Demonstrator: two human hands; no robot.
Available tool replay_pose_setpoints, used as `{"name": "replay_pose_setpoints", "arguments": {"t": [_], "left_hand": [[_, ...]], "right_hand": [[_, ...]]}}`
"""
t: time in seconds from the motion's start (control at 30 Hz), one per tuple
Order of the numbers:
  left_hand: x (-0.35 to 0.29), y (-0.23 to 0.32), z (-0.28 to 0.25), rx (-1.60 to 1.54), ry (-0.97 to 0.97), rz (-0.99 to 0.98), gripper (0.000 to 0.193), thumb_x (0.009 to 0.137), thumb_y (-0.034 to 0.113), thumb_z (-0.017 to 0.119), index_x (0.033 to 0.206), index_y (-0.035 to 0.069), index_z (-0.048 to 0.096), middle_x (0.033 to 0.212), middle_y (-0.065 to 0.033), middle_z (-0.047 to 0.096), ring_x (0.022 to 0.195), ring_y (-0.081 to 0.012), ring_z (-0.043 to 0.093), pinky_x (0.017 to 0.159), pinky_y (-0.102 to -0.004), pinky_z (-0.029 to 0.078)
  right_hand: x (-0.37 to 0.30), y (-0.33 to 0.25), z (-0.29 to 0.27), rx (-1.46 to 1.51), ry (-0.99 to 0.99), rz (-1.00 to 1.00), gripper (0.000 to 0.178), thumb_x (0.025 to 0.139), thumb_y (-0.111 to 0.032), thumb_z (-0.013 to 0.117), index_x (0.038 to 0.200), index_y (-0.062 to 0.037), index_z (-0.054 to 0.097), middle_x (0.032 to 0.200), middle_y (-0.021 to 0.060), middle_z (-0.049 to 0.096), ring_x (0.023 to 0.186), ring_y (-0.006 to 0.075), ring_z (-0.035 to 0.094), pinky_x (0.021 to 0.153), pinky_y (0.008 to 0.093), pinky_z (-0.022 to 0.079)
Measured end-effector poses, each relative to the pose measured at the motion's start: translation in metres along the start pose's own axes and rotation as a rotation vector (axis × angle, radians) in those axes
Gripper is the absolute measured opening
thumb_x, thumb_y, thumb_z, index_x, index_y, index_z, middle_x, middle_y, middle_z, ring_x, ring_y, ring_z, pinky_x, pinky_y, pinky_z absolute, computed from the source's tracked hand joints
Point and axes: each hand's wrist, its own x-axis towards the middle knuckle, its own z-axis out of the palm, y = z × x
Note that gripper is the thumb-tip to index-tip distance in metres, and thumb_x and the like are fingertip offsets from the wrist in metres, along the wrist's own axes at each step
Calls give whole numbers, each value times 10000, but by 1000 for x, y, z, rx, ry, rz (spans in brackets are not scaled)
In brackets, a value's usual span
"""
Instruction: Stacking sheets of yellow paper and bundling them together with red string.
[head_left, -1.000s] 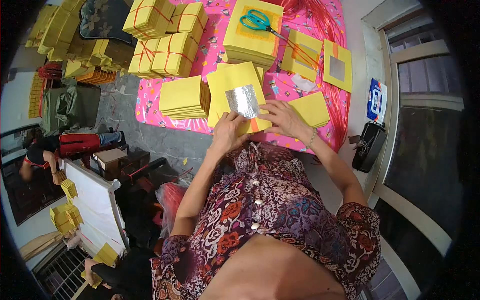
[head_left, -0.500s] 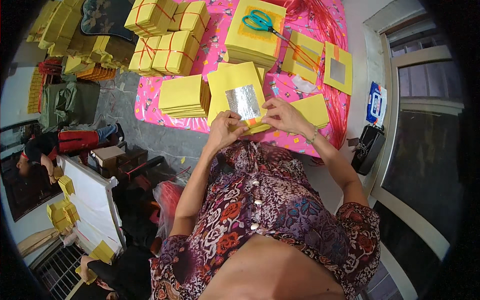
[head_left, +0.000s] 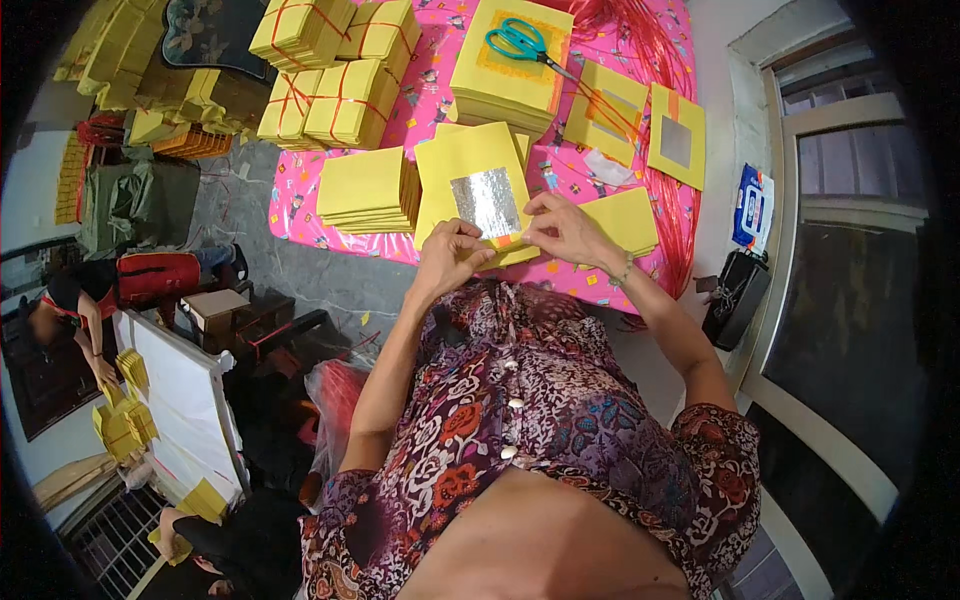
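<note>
A yellow paper sheet [head_left: 440,180] with a silver foil rectangle [head_left: 487,200] lies tilted on other yellow sheets at the table's near edge. Both of my hands are at its near edge, where a small orange patch shows. My left hand [head_left: 450,258], fingers curled, pinches the edge on the left. Thumb and fingers of my right hand [head_left: 567,232] close on the near right corner. Left of the sheet lies a fanned pile of folded yellow paper [head_left: 365,190]; a smaller folded pile [head_left: 622,220] lies beside my right hand.
Teal-handled scissors [head_left: 517,42] rest on a tall yellow paper stack [head_left: 498,100]. Tied yellow bundles [head_left: 350,100] stand at the far left of the pink tablecloth [head_left: 300,205]. Red plastic strands [head_left: 672,100] run down its right side. Co-workers sit around a white table [head_left: 185,390] at left.
My hands and the sheet have barely moved. At the left, a co-worker's arm has come down to the yellow papers on the white table.
</note>
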Motion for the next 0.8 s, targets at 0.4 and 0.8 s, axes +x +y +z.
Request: {"name": "replay_pose_setpoints", "arguments": {"t": [0.4, 0.8], "left_hand": [[1, 0, 0, 2, -3, -14, 177, 732, 190, 757, 859, 67, 739, 963, -54, 614, 904, -201, 583, 785, -300, 480], [2, 2, -1, 15, -18, -34, 164, 737, 216, 747, 835, 85, 744, 969, -46, 613, 928, -209, 579, 801, -310, 473]], "right_hand": [[0, 0, 0, -16, 24, -26, 229, 827, -225, 643, 845, 2, 668, 1054, 100, 542, 950, 242, 550, 787, 339, 467], [-1, -1, -1, -28, 5, -26, 242, 844, -233, 625, 850, 6, 661, 1066, 102, 533, 962, 243, 547, 791, 336, 473]]}}
